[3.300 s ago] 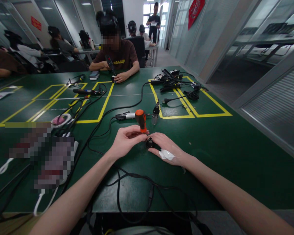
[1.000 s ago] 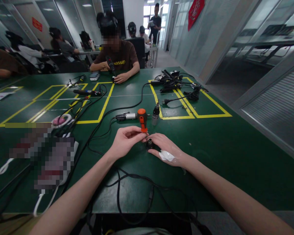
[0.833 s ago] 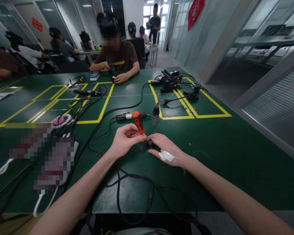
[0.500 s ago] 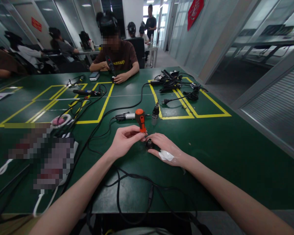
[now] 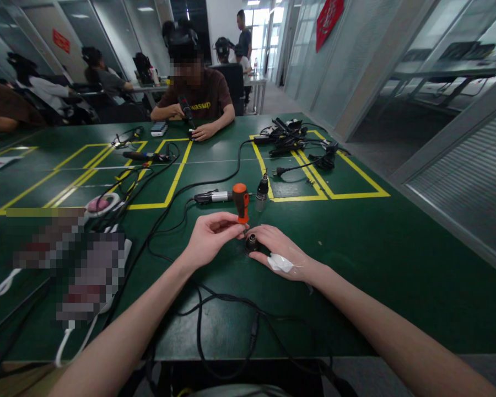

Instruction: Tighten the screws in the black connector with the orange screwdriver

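Pinched in the fingers of my left hand (image 5: 210,237) is a screwdriver (image 5: 241,204) with an orange and black handle, standing nearly upright with its handle on top. Its lower end is hidden by my fingers beside a small black, round, stepped part (image 5: 252,242). That part sits on the green table, with the fingers and thumb of my right hand (image 5: 279,248) closed around it. White tape is stuck on the back of that hand. Just beyond lie a silver and black electric screwdriver (image 5: 219,196) and an upright black and clear tool piece (image 5: 262,193).
A tangle of black tools and cables (image 5: 289,138) lies within yellow tape lines at the back right. Cables (image 5: 231,300) cross the table's near side. Two blurred phones (image 5: 93,270) lie left. A co-worker (image 5: 198,94) holds a power tool across the table.
The screwdriver's handle has tipped slightly to the right in my left hand. My right hand and the black part stay put. A standing person in the background has shifted left.
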{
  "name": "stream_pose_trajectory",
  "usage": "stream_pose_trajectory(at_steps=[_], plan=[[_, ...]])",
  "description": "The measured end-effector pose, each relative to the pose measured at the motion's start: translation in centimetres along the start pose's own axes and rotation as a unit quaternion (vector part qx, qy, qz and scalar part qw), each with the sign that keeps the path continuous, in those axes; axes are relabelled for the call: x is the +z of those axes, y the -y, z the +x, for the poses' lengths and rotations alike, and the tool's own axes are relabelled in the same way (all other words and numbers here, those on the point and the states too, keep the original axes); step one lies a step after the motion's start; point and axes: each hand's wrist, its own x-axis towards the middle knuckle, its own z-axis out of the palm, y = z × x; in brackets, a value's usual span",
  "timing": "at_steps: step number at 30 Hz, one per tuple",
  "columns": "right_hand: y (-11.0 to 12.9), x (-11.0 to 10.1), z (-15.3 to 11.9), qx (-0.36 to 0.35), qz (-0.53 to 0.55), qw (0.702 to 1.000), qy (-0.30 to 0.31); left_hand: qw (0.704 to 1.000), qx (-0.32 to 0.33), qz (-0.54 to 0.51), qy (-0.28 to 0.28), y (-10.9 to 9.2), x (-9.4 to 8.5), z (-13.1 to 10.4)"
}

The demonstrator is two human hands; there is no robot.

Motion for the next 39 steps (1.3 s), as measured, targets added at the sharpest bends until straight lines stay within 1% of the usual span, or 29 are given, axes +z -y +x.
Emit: stream_pose_trajectory(at_steps=[3,8,15,19,25,31,33,36,39], plan=[[-0.02,0.06,-0.01,0.004,0.001,1.000,0.000,1.000,0.002,0.001,-0.005,0.03,-0.03,0.03],[0.07,0.03,0.02,0.006,-0.007,1.000,0.001,0.999,0.027,0.018,0.011,0.15,-0.06,0.08],[-0.06,0.19,-0.03,0.004,0.000,1.000,0.005,1.000,-0.007,-0.010,0.012,0.18,0.05,0.08],[-0.10,0.15,-0.07,0.008,0.002,1.000,0.007,1.000,-0.002,-0.020,0.011,0.02,-0.02,0.01],[-0.01,0.03,-0.01,0.006,0.000,1.000,0.002,1.000,0.006,-0.004,0.013,-0.07,0.00,0.03],[0.10,-0.08,0.00,0.002,0.002,1.000,0.002,0.999,-0.001,-0.043,0.002,0.29,0.01,0.10],[0.10,-0.10,-0.03,0.004,0.000,1.000,0.003,0.999,0.001,-0.053,0.006,0.34,0.00,0.12],[0.04,-0.05,-0.07,0.004,0.001,1.000,0.005,0.999,0.007,-0.041,0.017,0.23,0.05,0.15],[-0.02,0.00,-0.08,0.006,0.005,1.000,0.006,0.999,0.017,-0.027,0.011,0.11,0.12,0.17]])
